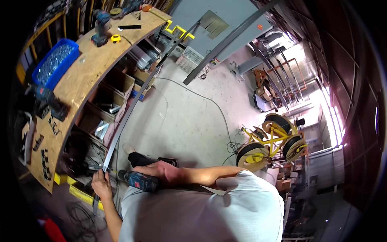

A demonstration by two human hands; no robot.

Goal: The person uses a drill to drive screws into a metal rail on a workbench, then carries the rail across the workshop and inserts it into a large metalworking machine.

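My left hand (pixel 101 184) is closed around a long, narrow grey metal bar (pixel 124 121), which runs up and away from me alongside the bench. In my right hand (pixel 162 171) is a blue and black cordless drill (pixel 142 182), lying level in front of my body. Its nose points left at the bar, close to my left fingers. Whether the bit touches the metal is too small to tell. The bar's lower end passes below my left hand.
A curved-looking wooden workbench (pixel 90 60) at left carries a blue bin (pixel 74 49) of small metal parts, a second drill (pixel 48 101), a third drill (pixel 100 28) and a yellow tape measure (pixel 115 38). Cardboard boxes (pixel 109 94) sit beneath. Cable reels (pixel 278 141) stand right; a cable (pixel 209 99) crosses the floor.
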